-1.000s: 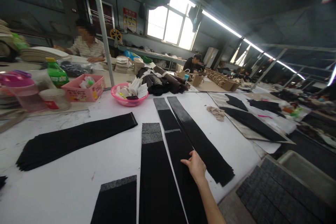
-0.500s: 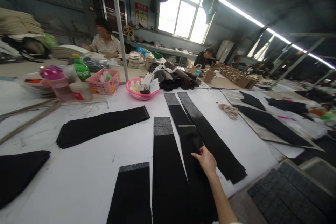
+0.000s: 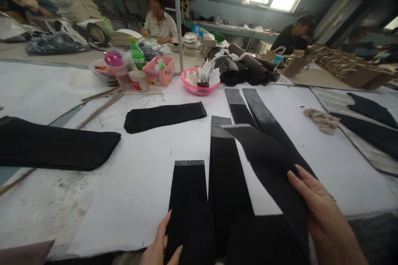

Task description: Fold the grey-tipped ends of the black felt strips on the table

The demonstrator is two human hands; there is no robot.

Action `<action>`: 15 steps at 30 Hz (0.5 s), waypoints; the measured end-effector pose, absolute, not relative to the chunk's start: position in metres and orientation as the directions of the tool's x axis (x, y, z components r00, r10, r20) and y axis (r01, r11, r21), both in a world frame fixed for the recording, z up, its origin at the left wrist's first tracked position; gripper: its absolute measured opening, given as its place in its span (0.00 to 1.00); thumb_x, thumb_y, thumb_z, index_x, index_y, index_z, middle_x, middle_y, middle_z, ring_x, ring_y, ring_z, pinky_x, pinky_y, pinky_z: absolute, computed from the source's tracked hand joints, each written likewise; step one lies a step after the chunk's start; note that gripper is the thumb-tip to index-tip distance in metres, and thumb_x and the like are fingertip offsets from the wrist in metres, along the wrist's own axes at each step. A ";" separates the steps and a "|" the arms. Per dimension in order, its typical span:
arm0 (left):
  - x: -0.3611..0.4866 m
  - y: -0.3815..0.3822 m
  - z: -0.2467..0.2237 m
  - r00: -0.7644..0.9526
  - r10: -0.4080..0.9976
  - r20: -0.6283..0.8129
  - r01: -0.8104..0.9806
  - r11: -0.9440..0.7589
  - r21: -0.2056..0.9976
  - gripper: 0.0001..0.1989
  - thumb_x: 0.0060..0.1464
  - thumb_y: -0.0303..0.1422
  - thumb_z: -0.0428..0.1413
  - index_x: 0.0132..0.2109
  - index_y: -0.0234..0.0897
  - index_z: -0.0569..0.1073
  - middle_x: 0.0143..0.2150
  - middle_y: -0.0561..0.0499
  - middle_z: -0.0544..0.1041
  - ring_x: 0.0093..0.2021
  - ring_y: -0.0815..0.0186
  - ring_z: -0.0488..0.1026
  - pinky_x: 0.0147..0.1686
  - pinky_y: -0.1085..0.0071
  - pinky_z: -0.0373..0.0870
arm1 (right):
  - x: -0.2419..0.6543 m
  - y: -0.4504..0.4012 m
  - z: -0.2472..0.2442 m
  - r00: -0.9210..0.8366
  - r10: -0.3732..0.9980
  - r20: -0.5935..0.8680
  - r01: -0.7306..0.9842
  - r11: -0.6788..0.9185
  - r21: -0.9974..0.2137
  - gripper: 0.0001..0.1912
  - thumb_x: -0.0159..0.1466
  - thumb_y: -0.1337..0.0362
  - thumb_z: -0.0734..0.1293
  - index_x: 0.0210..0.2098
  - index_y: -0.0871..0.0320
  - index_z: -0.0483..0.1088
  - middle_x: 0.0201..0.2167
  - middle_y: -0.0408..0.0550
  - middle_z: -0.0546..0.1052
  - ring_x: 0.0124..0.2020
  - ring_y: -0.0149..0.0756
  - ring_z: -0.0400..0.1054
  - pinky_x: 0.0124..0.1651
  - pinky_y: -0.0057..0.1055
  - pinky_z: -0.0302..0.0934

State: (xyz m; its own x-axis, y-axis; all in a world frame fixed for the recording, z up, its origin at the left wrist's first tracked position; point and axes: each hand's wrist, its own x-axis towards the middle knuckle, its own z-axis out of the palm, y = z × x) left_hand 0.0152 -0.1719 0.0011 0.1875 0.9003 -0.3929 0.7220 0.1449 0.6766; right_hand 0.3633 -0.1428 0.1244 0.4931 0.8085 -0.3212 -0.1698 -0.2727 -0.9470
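My right hand grips a long black fabric piece by its side, thumb in front. Lifted and bent, the piece has its pale-edged far end over a black strip stack with a grey speckled end. At the bottom, my left hand closes on the left edge of black fabric, partly out of frame. That fabric lies at a shorter black stack with a narrow grey end. Behind the lifted piece are two more grey-ended black strips, one of them the long right strip.
A folded black stack and a wider black stack lie to the left on the white table. A pink basin, pink box and green bottle stand at the back. A crumpled beige cloth lies right. Other people sit beyond.
My right hand has lifted the black piece off the table and swung it rightward and nearer. My left hand has come into view at the bottom. The view has shifted left and down.
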 end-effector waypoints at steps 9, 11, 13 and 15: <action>-0.014 -0.147 0.017 0.289 0.896 -0.336 0.903 -0.139 0.406 0.25 0.58 0.34 0.51 0.62 0.43 0.61 0.43 0.50 0.77 0.40 0.64 0.77 0.38 0.74 0.71 | 0.268 -0.180 0.047 0.113 0.814 -0.570 -0.183 -0.547 -0.817 0.27 0.58 0.50 0.71 0.53 0.54 0.68 0.53 0.52 0.72 0.56 0.52 0.64 0.54 0.42 0.64; -0.015 -0.138 0.018 0.330 0.925 -0.186 0.870 -0.222 0.440 0.24 0.60 0.35 0.50 0.62 0.43 0.59 0.43 0.50 0.75 0.37 0.66 0.76 0.36 0.74 0.72 | 0.260 -0.183 0.045 0.038 0.836 -0.548 -0.228 -0.526 -0.819 0.24 0.60 0.50 0.69 0.52 0.55 0.68 0.52 0.52 0.72 0.54 0.51 0.65 0.54 0.41 0.63; -0.010 -0.130 0.018 0.339 0.941 -0.018 0.850 -0.298 0.434 0.27 0.61 0.36 0.49 0.66 0.42 0.52 0.44 0.48 0.74 0.35 0.67 0.75 0.32 0.74 0.73 | 0.253 -0.182 0.048 -0.037 0.860 -0.510 -0.270 -0.500 -0.823 0.22 0.63 0.51 0.67 0.50 0.57 0.69 0.49 0.52 0.74 0.52 0.50 0.67 0.52 0.41 0.64; -0.002 -0.125 0.020 0.328 0.928 0.180 0.839 -0.373 0.396 0.30 0.62 0.34 0.49 0.67 0.43 0.48 0.51 0.44 0.70 0.38 0.67 0.75 0.33 0.74 0.74 | 0.247 -0.178 0.052 -0.064 0.871 -0.488 -0.278 -0.485 -0.829 0.21 0.62 0.50 0.68 0.48 0.58 0.70 0.46 0.52 0.75 0.50 0.49 0.68 0.51 0.39 0.64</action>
